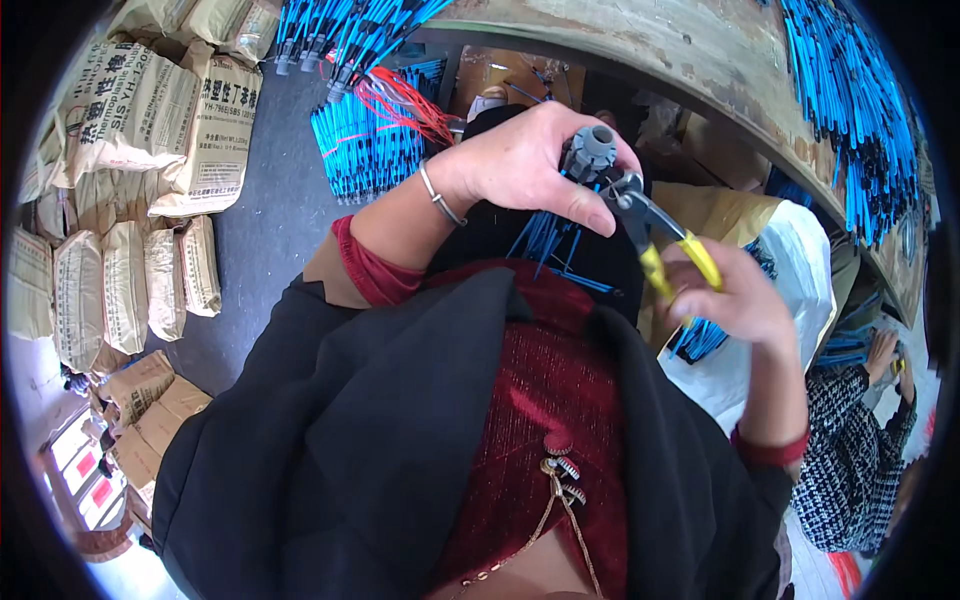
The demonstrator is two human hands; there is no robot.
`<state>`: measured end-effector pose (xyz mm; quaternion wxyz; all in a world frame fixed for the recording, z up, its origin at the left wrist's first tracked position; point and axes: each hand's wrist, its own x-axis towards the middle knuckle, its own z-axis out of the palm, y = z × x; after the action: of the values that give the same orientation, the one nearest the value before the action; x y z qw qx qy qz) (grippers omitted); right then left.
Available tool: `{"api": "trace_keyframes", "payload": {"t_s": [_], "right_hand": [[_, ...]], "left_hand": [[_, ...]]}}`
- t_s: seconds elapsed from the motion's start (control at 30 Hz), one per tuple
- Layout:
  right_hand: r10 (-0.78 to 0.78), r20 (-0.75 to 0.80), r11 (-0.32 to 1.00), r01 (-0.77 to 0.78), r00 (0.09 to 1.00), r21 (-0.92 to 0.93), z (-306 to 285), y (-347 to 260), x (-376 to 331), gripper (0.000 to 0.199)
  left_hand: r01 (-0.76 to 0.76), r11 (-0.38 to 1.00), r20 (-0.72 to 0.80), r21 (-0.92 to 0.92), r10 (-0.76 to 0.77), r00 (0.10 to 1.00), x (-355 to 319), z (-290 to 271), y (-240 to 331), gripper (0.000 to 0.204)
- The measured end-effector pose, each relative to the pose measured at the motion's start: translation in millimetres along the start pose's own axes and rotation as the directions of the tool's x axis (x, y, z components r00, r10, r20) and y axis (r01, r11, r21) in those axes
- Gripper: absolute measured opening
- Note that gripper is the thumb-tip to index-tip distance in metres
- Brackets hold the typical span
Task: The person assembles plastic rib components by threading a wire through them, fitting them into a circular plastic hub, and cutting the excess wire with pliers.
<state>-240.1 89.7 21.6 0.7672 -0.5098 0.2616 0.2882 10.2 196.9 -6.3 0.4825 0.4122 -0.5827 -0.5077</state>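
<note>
My left hand (525, 160) is closed round a grey, ribbed, round piece (592, 148) with a hollow in its top end. The fingers hide most of its lower part. My right hand (740, 300) grips a pair of pliers (703, 262) with yellow handles. Their metal head sits right beside the grey piece, near my left thumb; whether the jaws touch it I cannot tell. Under my left hand, several thin blue rods (555, 240) with dark ends show against my dark clothing.
Bundled blue rods (365, 145) and red strands (410, 105) lie at upper left. More rods (850, 120) lie on the wooden table (660, 45). A white sack (800, 250) stands at right. Paper bags (125, 290) line the left. A co-worker's patterned sleeve (850, 420) shows at far right.
</note>
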Motion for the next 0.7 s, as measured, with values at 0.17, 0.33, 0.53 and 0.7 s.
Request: {"api": "trace_keyframes", "payload": {"t_s": [0.17, 0.33, 0.53, 0.7], "right_hand": [[-0.25, 0.38, 0.859, 0.023, 0.89, 0.512, 3.6, 60.1, 22.5, 0.075], [-0.454, -0.059, 0.891, 0.452, 0.889, -0.04, 5.6, 17.4, -1.3, 0.074], [-0.598, -0.271, 0.475, 0.061, 0.754, -0.878, 28.8, -4.3, -24.6, 0.066], [-0.574, -0.327, 0.491, -0.003, 0.751, -0.871, 32.3, -14.0, -29.2, 0.053]], "left_hand": [[-0.023, 0.999, 0.157, 0.023, 0.019, 0.987, 2.0, 6.8, 5.5, 0.033], [0.072, 0.995, -0.02, 0.063, -0.071, 0.997, 1.2, 8.6, 2.6, 0.031], [0.01, 0.994, -0.074, 0.106, -0.002, 0.997, 6.2, 16.5, 1.2, 0.029], [0.03, 0.997, -0.057, 0.078, -0.025, 0.998, 2.8, 16.7, 4.3, 0.027]]}}
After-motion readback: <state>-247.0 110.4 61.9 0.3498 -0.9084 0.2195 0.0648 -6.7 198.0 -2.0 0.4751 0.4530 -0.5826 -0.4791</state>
